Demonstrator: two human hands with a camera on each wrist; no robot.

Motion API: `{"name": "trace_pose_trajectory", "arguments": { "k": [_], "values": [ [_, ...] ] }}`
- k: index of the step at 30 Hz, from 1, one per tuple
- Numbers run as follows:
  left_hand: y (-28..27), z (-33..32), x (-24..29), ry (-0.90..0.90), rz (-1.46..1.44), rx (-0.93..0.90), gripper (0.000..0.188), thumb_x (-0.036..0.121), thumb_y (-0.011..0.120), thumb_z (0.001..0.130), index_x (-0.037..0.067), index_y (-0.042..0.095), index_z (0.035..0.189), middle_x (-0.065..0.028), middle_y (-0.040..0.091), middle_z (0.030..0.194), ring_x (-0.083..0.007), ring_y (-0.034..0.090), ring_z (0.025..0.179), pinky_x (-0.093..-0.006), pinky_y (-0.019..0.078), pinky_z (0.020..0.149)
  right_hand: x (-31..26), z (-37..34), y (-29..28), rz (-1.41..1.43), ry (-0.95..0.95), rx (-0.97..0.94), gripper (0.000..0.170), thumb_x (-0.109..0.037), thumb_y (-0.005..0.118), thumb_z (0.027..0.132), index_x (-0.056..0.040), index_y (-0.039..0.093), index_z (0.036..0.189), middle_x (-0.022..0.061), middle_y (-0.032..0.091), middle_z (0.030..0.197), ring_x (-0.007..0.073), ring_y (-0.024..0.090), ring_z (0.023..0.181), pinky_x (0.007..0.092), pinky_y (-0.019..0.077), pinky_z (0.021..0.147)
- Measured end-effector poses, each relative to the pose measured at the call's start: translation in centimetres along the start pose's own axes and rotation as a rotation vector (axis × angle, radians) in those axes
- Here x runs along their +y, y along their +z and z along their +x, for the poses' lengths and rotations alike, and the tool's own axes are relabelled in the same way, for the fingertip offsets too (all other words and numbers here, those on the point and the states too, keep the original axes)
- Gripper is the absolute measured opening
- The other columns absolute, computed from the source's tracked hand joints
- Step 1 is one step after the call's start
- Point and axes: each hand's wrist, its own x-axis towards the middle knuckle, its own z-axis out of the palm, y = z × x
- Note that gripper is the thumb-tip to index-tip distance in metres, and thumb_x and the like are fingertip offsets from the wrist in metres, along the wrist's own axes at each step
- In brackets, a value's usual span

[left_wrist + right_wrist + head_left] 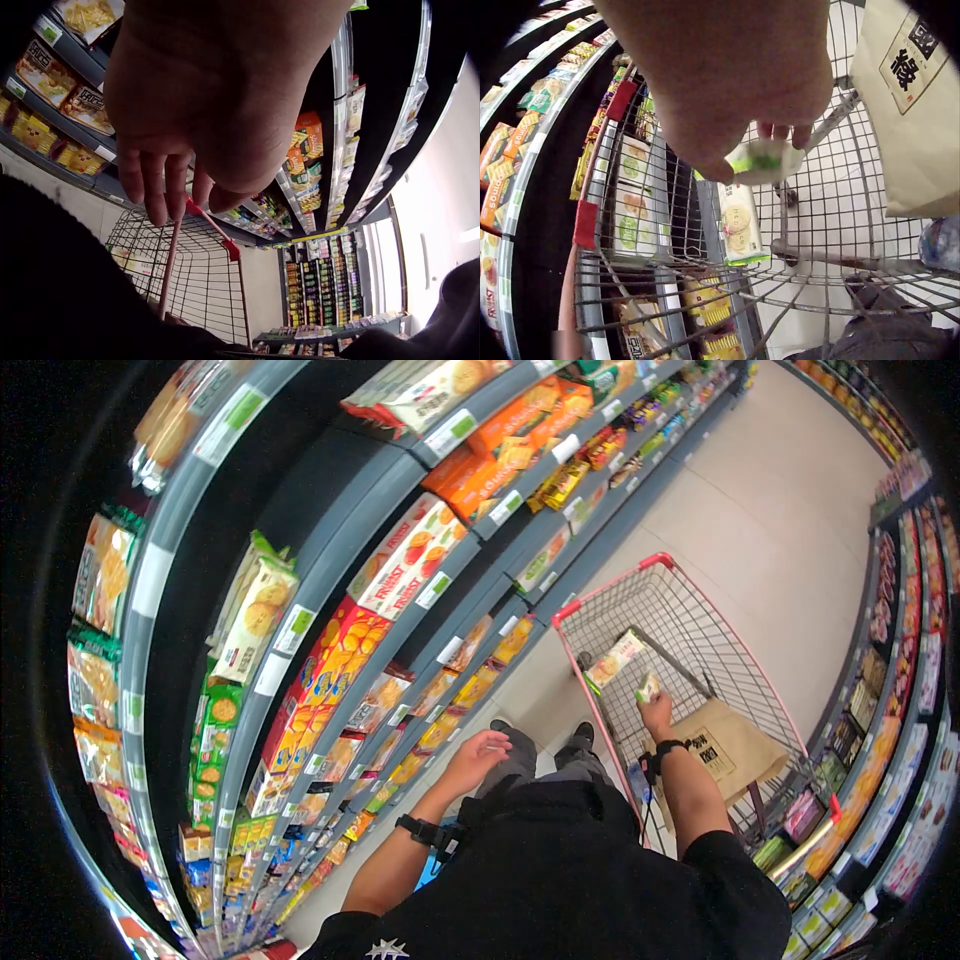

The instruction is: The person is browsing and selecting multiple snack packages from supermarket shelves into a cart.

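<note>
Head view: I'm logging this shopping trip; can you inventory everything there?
Cart: one, grey with red trim, right
Held pack: one, green-white, right hand
Second pack: one, green-white, in cart
Paper bag: one, tan, in cart
Shelving: two runs, grey, either side
Packaged goods: uncountable, mixed colours, shelves
Floor: one, pale, underfoot
Unclear object: one, blue, below left wrist
Wrist devices: two, black, wrists
Shirt: one, black, worn
Trousers: one pair, grey, worn
Shoes: two, dark, floor
Left hand: one, bare, beside shelving
Right hand: one, bare, over cart

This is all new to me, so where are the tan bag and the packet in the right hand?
Tan bag (706,752), head view, on its printed label.
Held packet (765,163), right wrist view, on its green patch.
</note>
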Motion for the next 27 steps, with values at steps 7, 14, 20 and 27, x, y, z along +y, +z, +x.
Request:
{"name": "trace_pose_trajectory", "arguments": {
  "k": [7,14,20,27],
  "values": [
    [-2.1,-0.4,-1.7,0.047,-0.079,0.017,0.027,0.011,0.060,0.095,0.003,0.056,0.121,-0.0095,0.065,0.115,-0.0156,0.063,0.102,-0.0293,0.0500,0.087,3.6,0.2,3.2,0.202,0.094,-0.419,0.011,-0.012,0.067,0.081,-0.0049,0.059,0.082,0.0018,0.059,0.070,0.0102,0.055,0.064,0.0266,0.0434,0.054],
    [-5.1,-0.5,-1.0,0.114,-0.150,-0.034,0.027,0.009,0.059,0.096,-0.001,0.055,0.121,-0.0107,0.065,0.114,-0.0151,0.063,0.101,-0.0293,0.0504,0.089,-6.2,-1.9,1.5,0.262,0.013,-0.485,0.005,-0.008,0.057,0.090,-0.0042,0.060,0.089,0.0047,0.064,0.078,0.0124,0.064,0.071,0.0250,0.0475,0.055],
    [-9.7,-0.2,-1.9,0.202,-0.104,-0.041,0.029,0.012,0.057,0.098,0.001,0.053,0.124,-0.0092,0.063,0.118,-0.0153,0.063,0.103,-0.0299,0.0501,0.091,-17.3,-5.2,0.5,0.270,-0.337,-0.533,0.001,-0.001,0.059,0.088,-0.0004,0.060,0.089,0.0074,0.066,0.086,0.0156,0.065,0.077,0.0273,0.0514,0.069],
    [-18.1,-6.8,3.3,0.339,-0.034,0.052,0.028,0.010,0.060,0.096,0.002,0.055,0.122,-0.0078,0.063,0.117,-0.0149,0.063,0.104,-0.0310,0.0505,0.091,-40.9,-15.6,-10.0,-0.230,-0.550,-1.067,0.035,-0.006,0.068,0.083,0.0007,0.061,0.117,0.0131,0.065,0.114,0.0214,0.063,0.106,0.0332,0.0494,0.093]
  ]
}}
